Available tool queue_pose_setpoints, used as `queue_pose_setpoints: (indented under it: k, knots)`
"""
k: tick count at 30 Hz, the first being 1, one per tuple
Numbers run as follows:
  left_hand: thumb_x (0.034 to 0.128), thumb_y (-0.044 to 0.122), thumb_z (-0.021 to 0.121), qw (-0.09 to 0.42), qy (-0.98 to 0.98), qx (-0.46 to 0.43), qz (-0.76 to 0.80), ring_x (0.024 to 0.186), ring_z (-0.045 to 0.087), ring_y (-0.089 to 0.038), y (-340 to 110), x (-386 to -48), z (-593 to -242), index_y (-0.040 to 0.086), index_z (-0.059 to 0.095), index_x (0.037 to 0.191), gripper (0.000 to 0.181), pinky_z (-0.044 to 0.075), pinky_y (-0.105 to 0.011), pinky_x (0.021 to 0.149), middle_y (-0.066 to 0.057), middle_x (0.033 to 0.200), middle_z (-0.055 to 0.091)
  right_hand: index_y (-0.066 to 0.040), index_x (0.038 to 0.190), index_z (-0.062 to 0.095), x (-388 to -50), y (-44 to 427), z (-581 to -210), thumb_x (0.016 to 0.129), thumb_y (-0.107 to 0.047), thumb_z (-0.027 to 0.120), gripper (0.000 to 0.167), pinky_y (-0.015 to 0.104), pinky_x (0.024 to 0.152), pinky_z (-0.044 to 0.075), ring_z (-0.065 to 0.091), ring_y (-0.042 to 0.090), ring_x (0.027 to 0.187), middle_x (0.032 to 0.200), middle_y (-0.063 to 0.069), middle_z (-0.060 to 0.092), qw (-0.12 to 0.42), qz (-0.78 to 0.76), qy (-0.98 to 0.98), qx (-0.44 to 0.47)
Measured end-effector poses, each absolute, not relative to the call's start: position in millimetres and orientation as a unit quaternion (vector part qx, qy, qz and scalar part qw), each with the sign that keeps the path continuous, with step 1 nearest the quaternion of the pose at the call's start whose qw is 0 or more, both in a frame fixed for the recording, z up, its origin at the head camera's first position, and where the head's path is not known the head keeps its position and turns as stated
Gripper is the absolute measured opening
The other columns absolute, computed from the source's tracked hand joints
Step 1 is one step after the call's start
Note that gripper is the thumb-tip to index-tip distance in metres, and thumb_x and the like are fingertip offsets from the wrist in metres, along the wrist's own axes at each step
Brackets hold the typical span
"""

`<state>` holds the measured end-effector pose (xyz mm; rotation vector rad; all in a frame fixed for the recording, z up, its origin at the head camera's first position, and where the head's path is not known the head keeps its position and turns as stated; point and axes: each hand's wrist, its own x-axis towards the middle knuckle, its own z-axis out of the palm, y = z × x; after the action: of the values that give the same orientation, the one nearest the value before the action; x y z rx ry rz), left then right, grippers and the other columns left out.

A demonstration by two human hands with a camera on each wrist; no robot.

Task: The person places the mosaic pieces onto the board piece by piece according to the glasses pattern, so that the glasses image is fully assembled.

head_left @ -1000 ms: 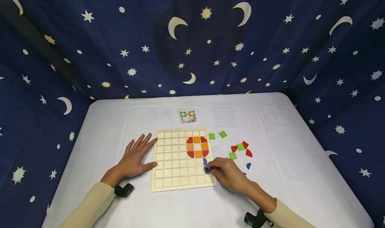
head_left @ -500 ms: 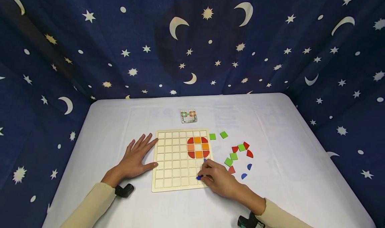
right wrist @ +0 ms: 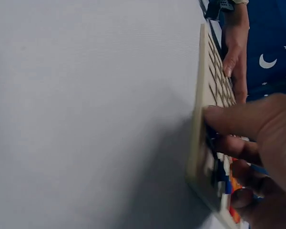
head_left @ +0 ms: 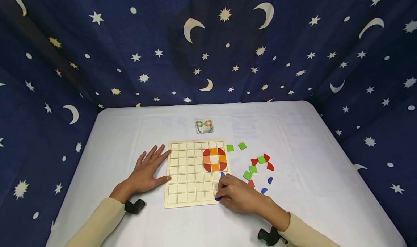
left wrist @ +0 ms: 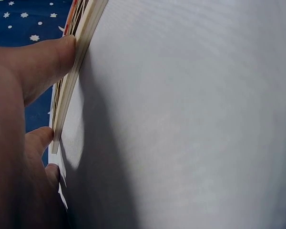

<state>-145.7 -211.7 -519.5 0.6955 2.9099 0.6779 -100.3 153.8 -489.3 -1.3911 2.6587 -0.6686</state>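
A cream grid board [head_left: 182, 205] lies on the white table, with a ring of red and orange pieces [head_left: 215, 167] at its upper right. My left hand [head_left: 143, 174] rests with spread fingers, its thumb and index fingertip touching the board's left edge. Over the lower right cells, my right hand [head_left: 241, 194] pinches a dark blue piece [head_left: 217, 199] between thumb and fingers. Another blue piece [head_left: 222, 174] lies on the board just above that hand. In the right wrist view, the right thumb and fingers [right wrist: 248, 121] are at the board's edge, partly hiding the blue piece.
Several green squares [head_left: 247, 175], red quarter pieces [head_left: 270, 166] and blue half-round pieces [head_left: 270, 180] lie loose right of the board. A small pattern card [head_left: 204, 125] lies behind it. A dark blue curtain [head_left: 137, 40] with moons and stars surrounds the table.
My right hand has moved left and toward the near edge of the board with the blue piece, uncovering loose pieces at the right. My left hand has stayed in place.
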Motion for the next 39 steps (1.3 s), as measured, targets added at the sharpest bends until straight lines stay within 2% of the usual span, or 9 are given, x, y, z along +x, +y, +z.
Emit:
queue_pose_setpoints:
  k: [10,15,19,33,39]
  knots:
    - [0.0842,0.058,0.068,0.039,0.948,0.225,0.220,0.148,0.005,-0.034,-211.8,-145.0,-520.5,0.019,0.029,0.156,0.091,0.001,-0.059,0.112,-0.010,0.163,0.014,-0.018,0.096,0.078,-96.9,159.8,-496.5,0.087,-0.015,0.076,0.009,0.016,0.079,0.041,0.046,0.007,0.089,0.092,-0.010,0.055,0.010,-0.223,0.850,-0.477]
    - [0.0845,0.059,0.067,0.034,0.948,0.228,0.219,0.148,0.006,-0.035,-212.5,-144.9,-521.0,0.019,0.029,0.156,0.091,0.001,-0.060,0.112,-0.011,0.163,0.014,-0.018,0.098,0.079,-98.2,159.1,-497.5,0.084,-0.015,0.080,0.014,0.018,0.079,0.044,0.048,0.005,0.090,0.094,-0.011,0.057,0.049,-0.262,0.856,-0.444]
    - [0.0847,0.059,0.067,0.033,0.947,0.231,0.220,0.148,0.005,-0.035,-212.4,-145.2,-522.1,0.020,0.028,0.157,0.091,0.001,-0.060,0.112,-0.011,0.163,0.014,-0.017,0.098,0.079,-99.7,157.8,-496.5,0.084,-0.013,0.079,0.015,0.017,0.075,0.043,0.046,0.005,0.090,0.094,-0.012,0.057,0.078,-0.280,0.861,-0.418]
    - [0.0847,0.060,0.066,0.037,0.951,0.223,0.213,0.149,0.004,-0.033,-213.2,-144.6,-522.5,0.021,0.027,0.157,0.091,0.000,-0.059,0.112,-0.009,0.164,0.012,-0.017,0.096,0.081,-104.1,156.1,-494.7,0.083,-0.010,0.079,0.015,0.017,0.073,0.040,0.045,0.005,0.082,0.086,-0.013,0.056,0.043,-0.246,0.860,-0.444]
    - [0.0847,0.059,0.067,0.038,0.950,0.224,0.214,0.148,0.005,-0.034,-213.1,-145.2,-520.9,0.020,0.028,0.157,0.091,0.000,-0.060,0.112,-0.010,0.163,0.013,-0.015,0.097,0.080,-105.2,151.4,-493.4,0.085,-0.012,0.077,0.013,0.017,0.069,0.040,0.046,0.003,0.078,0.083,-0.013,0.057,0.067,-0.241,0.869,-0.427]
